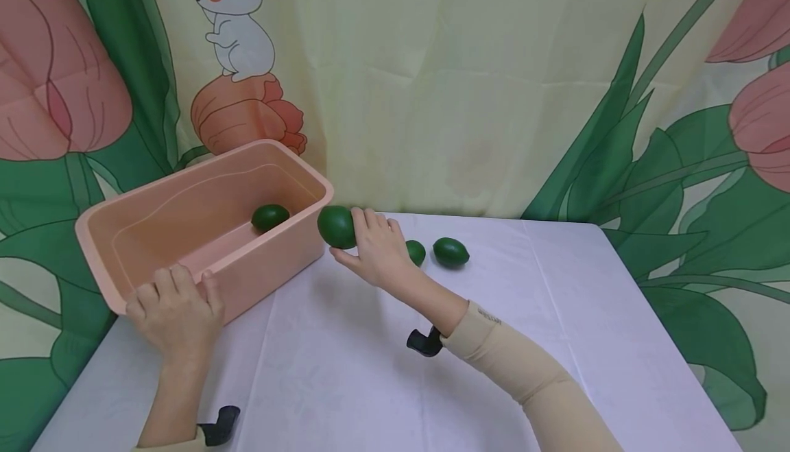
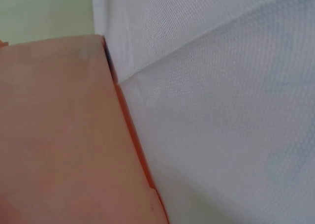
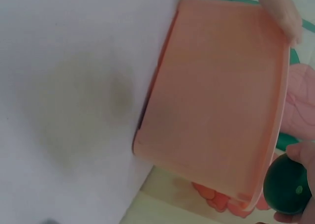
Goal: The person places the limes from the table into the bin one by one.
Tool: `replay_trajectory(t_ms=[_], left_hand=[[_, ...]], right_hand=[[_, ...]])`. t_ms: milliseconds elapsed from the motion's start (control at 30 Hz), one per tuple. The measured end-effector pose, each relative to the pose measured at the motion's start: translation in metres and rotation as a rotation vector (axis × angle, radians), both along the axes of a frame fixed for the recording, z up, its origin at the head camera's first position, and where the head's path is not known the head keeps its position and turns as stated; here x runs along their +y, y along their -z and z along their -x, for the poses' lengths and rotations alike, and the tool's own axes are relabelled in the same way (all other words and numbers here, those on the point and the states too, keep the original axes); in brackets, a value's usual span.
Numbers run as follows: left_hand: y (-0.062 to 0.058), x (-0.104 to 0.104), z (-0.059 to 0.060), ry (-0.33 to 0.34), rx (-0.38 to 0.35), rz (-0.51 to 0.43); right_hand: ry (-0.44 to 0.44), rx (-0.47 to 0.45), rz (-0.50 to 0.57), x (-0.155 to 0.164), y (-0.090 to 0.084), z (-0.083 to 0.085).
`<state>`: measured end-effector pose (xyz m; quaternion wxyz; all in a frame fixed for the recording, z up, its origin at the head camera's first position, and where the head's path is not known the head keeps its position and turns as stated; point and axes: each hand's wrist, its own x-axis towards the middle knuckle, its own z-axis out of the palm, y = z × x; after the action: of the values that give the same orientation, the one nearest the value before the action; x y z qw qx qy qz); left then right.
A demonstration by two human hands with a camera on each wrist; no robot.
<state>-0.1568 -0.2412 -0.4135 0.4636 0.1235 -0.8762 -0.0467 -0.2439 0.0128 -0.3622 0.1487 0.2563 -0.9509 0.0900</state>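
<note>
On the left of the white tablecloth [image 1: 382, 370] stands a pink plastic tub [image 1: 123, 222], rectangular with rounded corners, set at an angle so its long side runs from the near left toward the far right. The person's left hand [image 1: 175, 311] rests on the tub's near rim, with its fingers curled over the edge and gripping the wall. The left wrist view shows only the tub's outer wall [image 2: 59, 135] standing on the cloth [image 2: 226, 111]; the hand itself is out of that view.

Inside the tub lies 1 dark green lime [image 1: 269, 217], resting on the floor at the far right end, close to the end wall. The rest of the tub's floor shows bare pink.

Just right of the tub's far right corner, the right hand [image 1: 376, 250] holds a second lime [image 1: 337, 226], with the fingers wrapped over its top and the thumb below. This held lime sits level with the rim, just outside the corner and touching or nearly touching it. The right wrist view shows the same fruit [image 3: 287, 184] beside the tub's rim [image 3: 283, 111], with fingertips around it.

Farther right, 2 more limes lie on the cloth: 1 [image 1: 416, 252] partly hidden behind the right hand, the other [image 1: 451, 252] just beside it and fully in sight.
</note>
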Motion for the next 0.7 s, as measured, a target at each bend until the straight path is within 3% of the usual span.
replay_trajectory(t_ms=[500,700], left_hand=[[-0.001,0.000,-0.001,0.005,-0.033,0.000],[-0.002,0.001,-0.001,0.002,-0.009,-0.007]], right_hand=[[-0.024,-0.001,-0.071,-0.016,-0.021,0.009],[-0.035,-0.002,-0.083,-0.025,-0.027,0.015]])
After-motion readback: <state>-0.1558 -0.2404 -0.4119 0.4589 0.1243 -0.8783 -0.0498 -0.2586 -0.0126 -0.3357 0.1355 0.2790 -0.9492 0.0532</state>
